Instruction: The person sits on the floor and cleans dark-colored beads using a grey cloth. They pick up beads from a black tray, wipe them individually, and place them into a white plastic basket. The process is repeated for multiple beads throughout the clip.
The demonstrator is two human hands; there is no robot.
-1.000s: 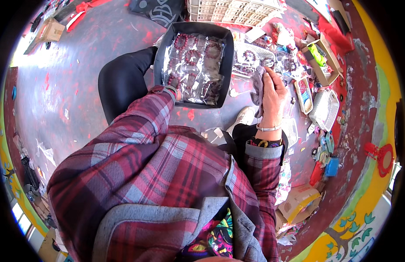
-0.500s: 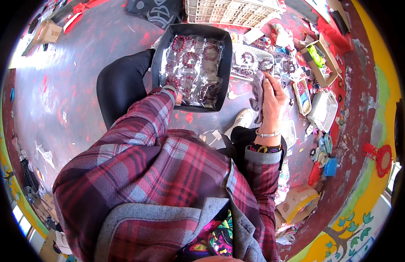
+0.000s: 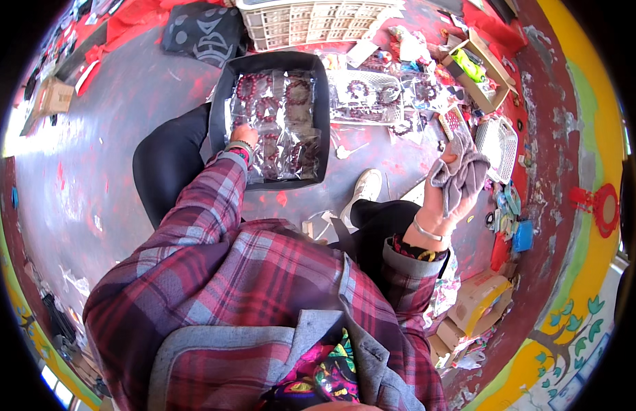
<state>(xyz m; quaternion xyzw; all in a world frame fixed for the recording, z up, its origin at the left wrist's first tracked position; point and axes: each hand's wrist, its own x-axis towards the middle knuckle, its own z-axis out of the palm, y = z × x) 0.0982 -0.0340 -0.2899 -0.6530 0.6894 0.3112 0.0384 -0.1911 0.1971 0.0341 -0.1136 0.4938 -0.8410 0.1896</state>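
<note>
In front of me is a black open box (image 3: 321, 147) holding several clear plastic bags (image 3: 285, 127), each with a dark red beaded bracelet. My left hand (image 3: 245, 134) reaches into it beside the left wall, resting against the bags. Its fingers are curled; what they hold, if anything, is hidden. Out to the right, my right hand (image 3: 439, 195) is raised, closed around a crumpled grey-purple cloth (image 3: 460, 171) that covers most of its fingers.
Right of the box stands a white basket (image 3: 366, 122) with bagged bracelets on it. Beyond are a cardboard box (image 3: 497, 103), another white basket (image 3: 511, 147) and scattered small goods. A cream plastic crate (image 3: 318, 27) and a dark grey bag (image 3: 203, 34) lie at the far side.
My right hand has swung right and nearer with the cloth, away from the basket. My left hand has shifted along the box's left side. The view has turned slightly.
</note>
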